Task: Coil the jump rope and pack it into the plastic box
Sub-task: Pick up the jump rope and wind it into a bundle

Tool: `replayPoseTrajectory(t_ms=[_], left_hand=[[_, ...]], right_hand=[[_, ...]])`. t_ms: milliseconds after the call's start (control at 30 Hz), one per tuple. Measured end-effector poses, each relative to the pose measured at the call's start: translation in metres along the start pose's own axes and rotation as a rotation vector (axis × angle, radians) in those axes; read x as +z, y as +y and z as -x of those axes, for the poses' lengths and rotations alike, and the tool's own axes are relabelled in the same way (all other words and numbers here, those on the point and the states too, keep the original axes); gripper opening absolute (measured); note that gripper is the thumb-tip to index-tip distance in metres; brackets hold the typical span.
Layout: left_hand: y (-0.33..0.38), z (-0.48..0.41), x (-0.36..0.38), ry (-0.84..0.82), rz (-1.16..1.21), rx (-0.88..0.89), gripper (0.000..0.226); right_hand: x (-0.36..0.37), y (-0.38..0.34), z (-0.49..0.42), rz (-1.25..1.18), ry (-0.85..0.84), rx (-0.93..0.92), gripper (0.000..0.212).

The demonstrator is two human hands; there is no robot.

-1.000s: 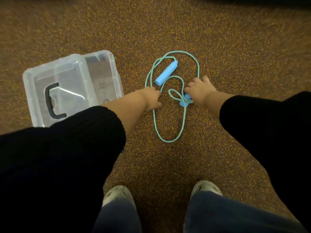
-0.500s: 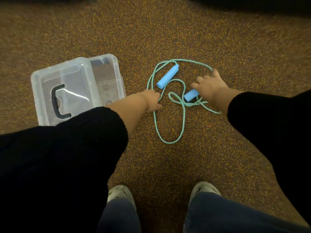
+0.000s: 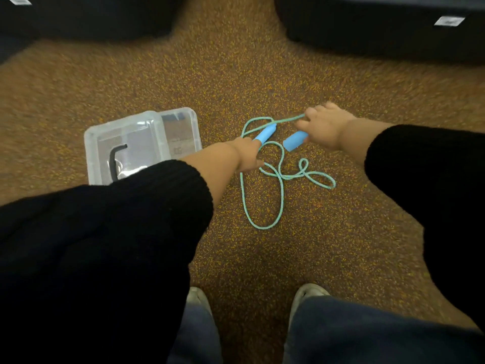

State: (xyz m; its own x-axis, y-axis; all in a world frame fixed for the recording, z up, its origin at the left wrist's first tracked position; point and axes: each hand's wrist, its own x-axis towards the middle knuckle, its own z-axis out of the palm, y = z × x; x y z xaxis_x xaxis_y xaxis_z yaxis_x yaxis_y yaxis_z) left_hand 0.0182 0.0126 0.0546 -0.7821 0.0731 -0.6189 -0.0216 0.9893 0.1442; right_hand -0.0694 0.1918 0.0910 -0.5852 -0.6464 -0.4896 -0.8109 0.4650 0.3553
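Observation:
A teal jump rope (image 3: pixel 282 195) lies in loose loops on the speckled brown carpet. Its two light blue handles are near my hands. My right hand (image 3: pixel 325 128) grips one blue handle (image 3: pixel 295 141), and the rope runs up past its fingers. My left hand (image 3: pixel 248 156) rests beside the lower end of the other blue handle (image 3: pixel 266 132); whether it holds the handle or the rope is hidden. The clear plastic box (image 3: pixel 143 145), with a lid and a black handle on top, sits on the carpet left of my left arm.
Two dark furniture bases (image 3: pixel 380 24) stand at the far edge, left and right. My two shoes (image 3: pixel 309 291) and jeans show at the bottom. My black sleeves cover much of the lower view.
My right hand has lifted its handle up and to the right, dragging a rope loop out to the right. My left hand moved up to the other handle. The camera tilted upward.

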Motion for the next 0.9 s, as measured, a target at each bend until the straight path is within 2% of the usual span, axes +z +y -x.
replayPoseTrajectory(t_ms=[367,500,600,800,900], left_hand=[[0.023,0.074,-0.056,0.073,0.056,0.06,0.064],[0.035,0.107,-0.074,0.133,0.145,0.077,0.064],[0.047,0.136,-0.085,0.159,0.367,0.119,0.051],[0.048,0.197,-0.086,0.009,0.939,0.19,0.021],[0.053,0.224,-0.078,-0.083,1.164,0.263,0.009]], right_hand=[[-0.091,0.0,0.068,-0.067,0.038,-0.13,0.04],[-0.122,-0.011,0.092,-0.113,0.044,-0.188,0.042],[-0.138,-0.024,0.111,-0.17,0.094,-0.25,0.042],[-0.155,-0.053,0.15,-0.474,0.256,-0.287,0.041],[-0.16,-0.063,0.168,-0.606,0.296,-0.238,0.049]])
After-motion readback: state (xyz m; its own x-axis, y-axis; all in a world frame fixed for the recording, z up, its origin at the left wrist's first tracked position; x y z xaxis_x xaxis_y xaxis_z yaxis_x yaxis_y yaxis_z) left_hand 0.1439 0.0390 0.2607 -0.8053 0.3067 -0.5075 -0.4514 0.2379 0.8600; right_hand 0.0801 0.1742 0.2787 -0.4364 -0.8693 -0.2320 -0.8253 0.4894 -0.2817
